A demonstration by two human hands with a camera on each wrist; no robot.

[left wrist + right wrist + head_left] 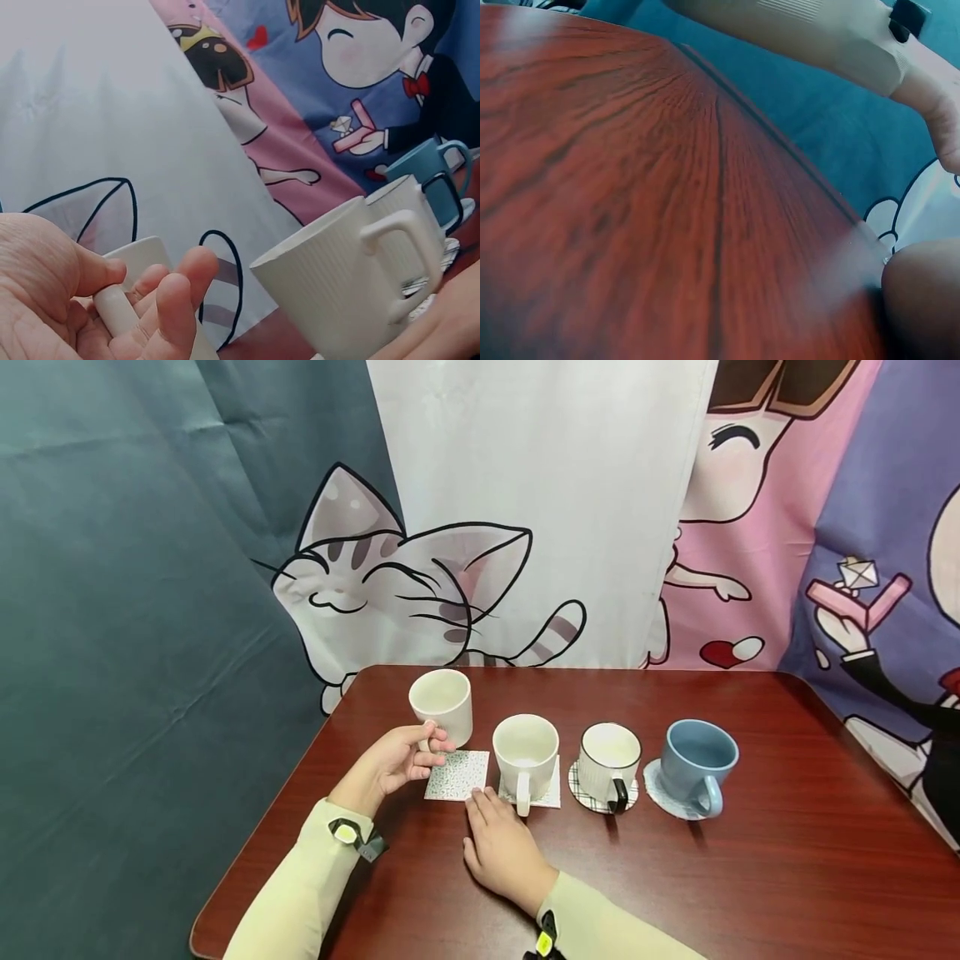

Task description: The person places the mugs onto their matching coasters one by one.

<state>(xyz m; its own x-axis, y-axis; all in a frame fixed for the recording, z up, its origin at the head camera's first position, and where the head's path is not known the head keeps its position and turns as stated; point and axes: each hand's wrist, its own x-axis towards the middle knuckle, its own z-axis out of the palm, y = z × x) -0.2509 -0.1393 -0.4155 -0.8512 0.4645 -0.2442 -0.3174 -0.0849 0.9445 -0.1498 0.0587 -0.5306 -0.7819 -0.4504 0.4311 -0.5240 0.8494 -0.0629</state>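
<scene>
My left hand (401, 758) pinches the handle (116, 311) of a plain white mug (456, 714) between thumb and fingers. In the head view that mug is upright at the far edge of a speckled square coaster (457, 777). Flat and with fingers extended, my right hand (504, 852) rests on the table, its fingertips right at the coaster's near right corner. Close beside those fingers is a ribbed white mug (517, 756), handle toward me, on a second square coaster (552, 793). The right wrist view shows only a bit of the right hand (922, 300).
To the right, a cream mug (600, 768) with black rim and handle stands on a round plaid coaster (582, 797). Beyond it a blue mug (686, 768) sits on a pale round coaster (657, 789). The brown table (787, 827) ends before a cartoon-printed curtain (570, 485).
</scene>
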